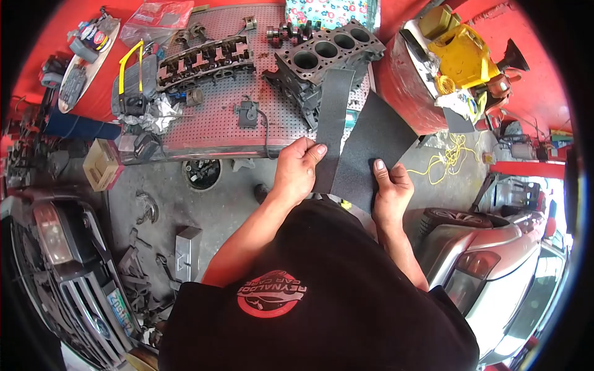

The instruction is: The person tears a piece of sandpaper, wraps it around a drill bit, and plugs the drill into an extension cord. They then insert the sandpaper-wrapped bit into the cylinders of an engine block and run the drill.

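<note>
My left hand (300,170) pinches a long, narrow black strip (335,111) between thumb and fingers near its lower part. A wider black sheet (377,136) is in my right hand (393,188), with the thumb on its face near the right edge. The strip and sheet lie close together at the bottom and spread apart towards the top. Just beyond them, an engine block (328,55) with a row of round bores rests on the perforated bench top (210,127); the strip's upper end overlaps its front edge in view.
A cylinder head (207,62) and a yellow hacksaw (140,68) lie at the left of the bench. A yellow container (464,55) stands at the right. Yellow cord (442,162) lies on the floor. Cars flank both sides, including a silver one (495,266).
</note>
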Demonstrator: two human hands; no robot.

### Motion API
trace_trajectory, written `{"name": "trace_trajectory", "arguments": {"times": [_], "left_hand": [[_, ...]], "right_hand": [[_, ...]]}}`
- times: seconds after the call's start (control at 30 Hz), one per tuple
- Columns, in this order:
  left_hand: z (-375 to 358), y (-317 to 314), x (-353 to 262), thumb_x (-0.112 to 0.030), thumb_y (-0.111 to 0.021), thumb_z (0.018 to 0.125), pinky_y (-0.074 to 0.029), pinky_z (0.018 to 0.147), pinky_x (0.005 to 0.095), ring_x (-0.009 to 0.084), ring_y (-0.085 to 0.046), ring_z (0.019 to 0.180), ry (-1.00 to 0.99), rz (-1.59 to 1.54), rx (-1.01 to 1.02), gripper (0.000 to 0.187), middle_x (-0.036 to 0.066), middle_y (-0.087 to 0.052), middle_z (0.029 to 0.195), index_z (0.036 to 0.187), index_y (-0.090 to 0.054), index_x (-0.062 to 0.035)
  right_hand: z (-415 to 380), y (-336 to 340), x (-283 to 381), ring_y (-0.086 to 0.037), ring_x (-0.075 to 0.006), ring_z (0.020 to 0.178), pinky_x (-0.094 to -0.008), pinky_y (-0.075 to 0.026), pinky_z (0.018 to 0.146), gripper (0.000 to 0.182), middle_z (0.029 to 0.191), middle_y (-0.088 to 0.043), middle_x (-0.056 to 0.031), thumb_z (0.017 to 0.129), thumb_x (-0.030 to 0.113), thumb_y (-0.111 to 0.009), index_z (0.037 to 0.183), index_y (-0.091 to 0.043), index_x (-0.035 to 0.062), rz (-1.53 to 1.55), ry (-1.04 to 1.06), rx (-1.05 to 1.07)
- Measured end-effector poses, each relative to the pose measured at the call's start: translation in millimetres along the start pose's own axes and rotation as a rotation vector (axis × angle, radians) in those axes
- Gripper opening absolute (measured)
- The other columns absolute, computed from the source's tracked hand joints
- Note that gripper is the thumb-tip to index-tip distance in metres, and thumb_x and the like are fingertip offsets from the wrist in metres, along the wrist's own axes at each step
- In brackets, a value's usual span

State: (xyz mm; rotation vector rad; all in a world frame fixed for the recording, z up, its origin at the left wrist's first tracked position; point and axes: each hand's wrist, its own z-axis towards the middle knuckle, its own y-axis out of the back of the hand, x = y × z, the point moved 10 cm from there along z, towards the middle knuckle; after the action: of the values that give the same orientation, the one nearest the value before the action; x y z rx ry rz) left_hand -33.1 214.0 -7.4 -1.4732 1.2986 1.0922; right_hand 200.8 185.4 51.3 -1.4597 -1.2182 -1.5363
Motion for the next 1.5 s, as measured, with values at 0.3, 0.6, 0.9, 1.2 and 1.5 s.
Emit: {"name": "trace_trajectory", "arguments": {"times": [0.3, 0.6, 0.9, 1.2, 1.5], "left_hand": [[42.8, 72.5, -6.2, -0.019, -0.067, 0.099, -0.045, 0.065, 0.0339, 0.0142, -0.050, 0.069, -0.099, 0.174, -0.213, 0.023, 0.008, -0.061, 0.075, 0.090, -0.064, 0.0021], [63.0, 70.6, 7.2, -0.015, -0.066, 0.098, -0.036, 0.072, 0.0241, 0.0062, -0.043, 0.078, -0.121, -0.213, -0.107, 0.016, -0.005, -0.052, 0.085, 0.087, -0.060, -0.0048], [43.3, 176.1, 91.9, -0.009, -0.063, 0.097, -0.053, 0.073, 0.0320, 0.0170, -0.065, 0.081, -0.012, -0.009, -0.326, 0.013, 0.008, -0.066, 0.091, 0.108, -0.059, -0.0041], [64.3, -7.2, 62.8, -0.006, -0.067, 0.095, -0.049, 0.086, 0.0275, 0.0118, -0.062, 0.093, 0.075, 0.024, -0.470, 0.026, 0.005, -0.068, 0.104, 0.120, -0.062, 0.0011], [128.8, -195.4, 58.4, -0.004, -0.067, 0.094, -0.053, 0.084, 0.0301, 0.0150, -0.068, 0.096, 0.158, 0.181, -0.055, 0.024, 0.011, -0.071, 0.100, 0.116, -0.060, 0.0019]], "right_hand": [[12.9, 55.2, 24.7, -0.063, -0.0106, 0.088, -0.0264, -0.051, 0.083, 0.010, 0.100, -0.072, -0.0052, 0.097, 0.006, -0.068, 0.104, -0.069, -0.0012, 0.066, 0.144, -0.297], [22.9, 41.9, -85.0, -0.063, -0.0214, 0.109, -0.0333, -0.047, 0.097, 0.044, 0.120, -0.066, -0.0133, 0.094, 0.021, -0.071, 0.126, -0.056, -0.0065, 0.386, -0.413, -0.325], [268.5, 223.0, -48.9, -0.059, -0.0190, 0.083, -0.0363, -0.050, 0.075, 0.026, 0.093, -0.067, -0.0098, 0.093, 0.016, -0.071, 0.105, -0.063, -0.0056, -0.021, 0.132, -0.712], [515.9, 241.5, -58.1, -0.064, -0.0461, 0.111, -0.0514, -0.053, 0.092, 0.061, 0.116, -0.069, -0.0276, 0.089, 0.042, -0.072, 0.129, -0.060, -0.0019, -1.249, 0.215, -0.123], [323.1, 83.8, -87.7, -0.067, -0.0253, 0.094, -0.0398, -0.051, 0.089, 0.041, 0.103, -0.072, -0.0107, 0.095, 0.030, -0.072, 0.122, -0.063, -0.0001, -0.211, 0.029, 0.403]]}}
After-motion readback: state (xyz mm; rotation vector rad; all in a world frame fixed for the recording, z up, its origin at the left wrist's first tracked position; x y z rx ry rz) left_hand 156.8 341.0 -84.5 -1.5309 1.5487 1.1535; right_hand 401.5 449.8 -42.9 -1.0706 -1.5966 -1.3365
